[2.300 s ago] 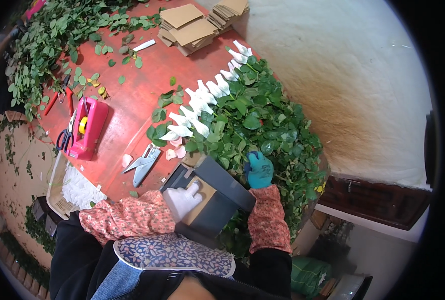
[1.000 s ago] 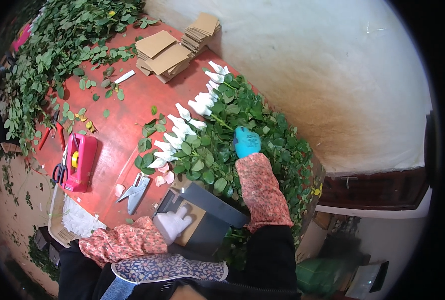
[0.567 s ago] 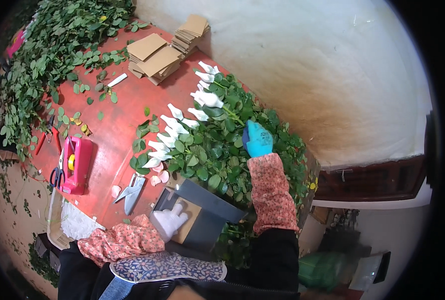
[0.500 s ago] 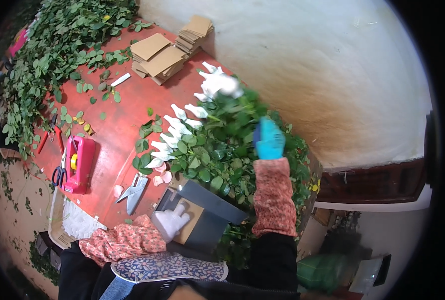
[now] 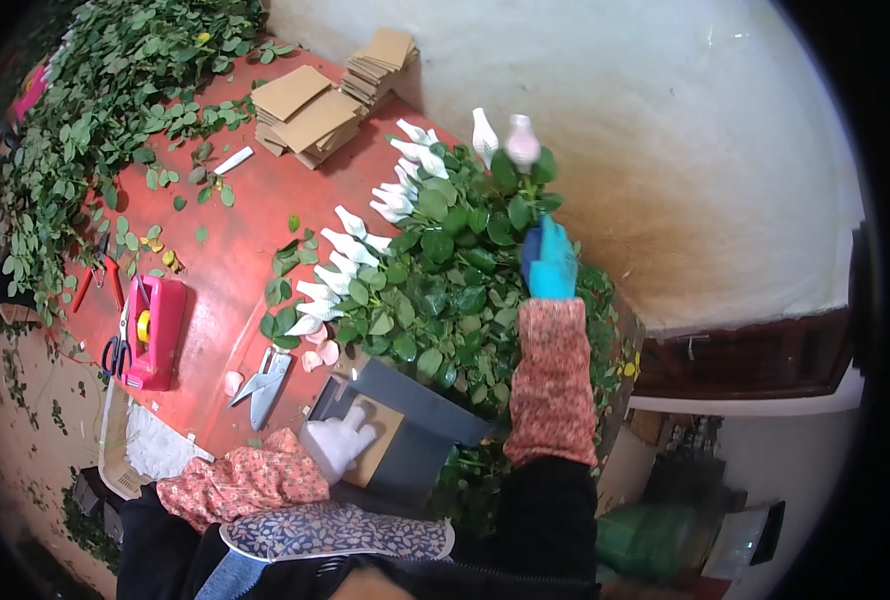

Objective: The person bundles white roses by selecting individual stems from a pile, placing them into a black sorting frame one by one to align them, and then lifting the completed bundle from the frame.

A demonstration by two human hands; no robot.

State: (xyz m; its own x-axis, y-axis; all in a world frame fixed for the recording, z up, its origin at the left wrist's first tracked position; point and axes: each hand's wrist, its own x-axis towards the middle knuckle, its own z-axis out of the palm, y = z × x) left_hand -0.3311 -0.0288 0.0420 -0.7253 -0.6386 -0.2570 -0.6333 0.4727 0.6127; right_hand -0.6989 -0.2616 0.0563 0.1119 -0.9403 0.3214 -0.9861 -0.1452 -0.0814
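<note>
My right hand (image 5: 552, 262), in a blue glove, is closed round the stem of a rose at the far right of the leafy pile. The rose's pale pink netted bud (image 5: 521, 142) stands upright above the hand; a second bud (image 5: 484, 137) in white netting rises beside it, and I cannot tell if that one is held too. Below lie several roses (image 5: 435, 280) with white-netted heads to the left. My left hand (image 5: 337, 440), white-gloved, rests with fingers apart on a brown cardboard piece (image 5: 377, 445) in a dark grey tray (image 5: 420, 420).
Grey-handled shears (image 5: 265, 388) and pink petals lie left of the roses. Farther left are a pink tape dispenser (image 5: 155, 335), scissors (image 5: 117, 350) and red pliers-like cutters (image 5: 110, 280). Cardboard stacks (image 5: 310, 115) stand at the back, beside heaped leaves (image 5: 135, 90). A wall bounds the right.
My right hand has moved slightly up and right. The blurred white heads in front of it now show as two separate upright buds, farther right. The left hand stays in place.
</note>
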